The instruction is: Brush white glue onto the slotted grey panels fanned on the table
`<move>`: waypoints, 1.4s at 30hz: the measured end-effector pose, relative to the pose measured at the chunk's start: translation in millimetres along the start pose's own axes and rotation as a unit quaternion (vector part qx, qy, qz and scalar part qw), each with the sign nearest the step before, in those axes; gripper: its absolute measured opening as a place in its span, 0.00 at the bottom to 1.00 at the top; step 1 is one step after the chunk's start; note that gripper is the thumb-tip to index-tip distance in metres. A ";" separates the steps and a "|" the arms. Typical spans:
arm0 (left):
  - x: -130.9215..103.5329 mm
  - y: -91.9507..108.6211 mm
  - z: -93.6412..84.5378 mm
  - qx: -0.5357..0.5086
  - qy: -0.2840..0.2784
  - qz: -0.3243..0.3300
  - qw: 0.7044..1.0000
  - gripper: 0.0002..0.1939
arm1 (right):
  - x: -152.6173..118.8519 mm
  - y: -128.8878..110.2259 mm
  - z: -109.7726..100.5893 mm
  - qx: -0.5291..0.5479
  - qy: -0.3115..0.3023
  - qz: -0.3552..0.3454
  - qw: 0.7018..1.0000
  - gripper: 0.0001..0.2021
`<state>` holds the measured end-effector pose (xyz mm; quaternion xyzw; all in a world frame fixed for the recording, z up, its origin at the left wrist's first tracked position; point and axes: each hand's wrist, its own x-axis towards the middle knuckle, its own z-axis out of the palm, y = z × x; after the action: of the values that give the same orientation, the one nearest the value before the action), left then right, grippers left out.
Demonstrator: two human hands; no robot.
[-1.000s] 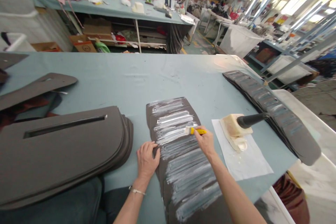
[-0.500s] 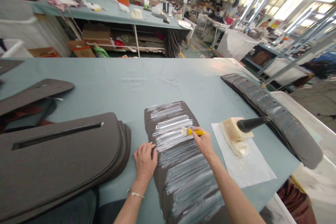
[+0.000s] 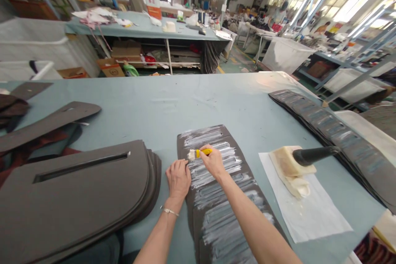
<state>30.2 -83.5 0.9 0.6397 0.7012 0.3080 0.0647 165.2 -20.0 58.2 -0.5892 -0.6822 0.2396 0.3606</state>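
Observation:
A small paintbrush [image 3: 199,153] with a yellow handle is pinched in my right hand [image 3: 213,161]. Its pale bristles touch the left part of a long dark grey panel [image 3: 198,214], near its far end. White wet-looking streaks run across the panel's slots in bands. My left hand [image 3: 179,179] lies at the panel's left edge, fingers extended over the rim, close to the bristles. To the right, a cream-coloured block [image 3: 287,163] with a black tapered piece [image 3: 314,156] sticking out sits on a white sheet [image 3: 321,218], with a thick cream smear beside it.
A stack of large dark slotted panels [image 3: 89,198] lies at left, with a narrower dark piece [image 3: 68,115] behind it. Streaked panels [image 3: 328,132] lie along the right edge of the blue-green table [image 3: 161,99]. Another table [image 3: 130,24] stands beyond.
My right hand has drawn the brush leftward across the panel, toward my left hand. The view has shifted slightly, and my left hand stays at the panel's edge.

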 end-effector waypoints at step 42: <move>57.6 -17.9 15.8 0.095 0.014 -0.023 0.995 0.13 | 103.4 68.2 -50.8 -0.181 0.047 0.053 0.981 0.09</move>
<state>12.5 -23.8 -3.5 0.6220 0.7430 0.2471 0.0009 242.8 89.0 60.3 -0.6909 -0.6640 0.1034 0.2667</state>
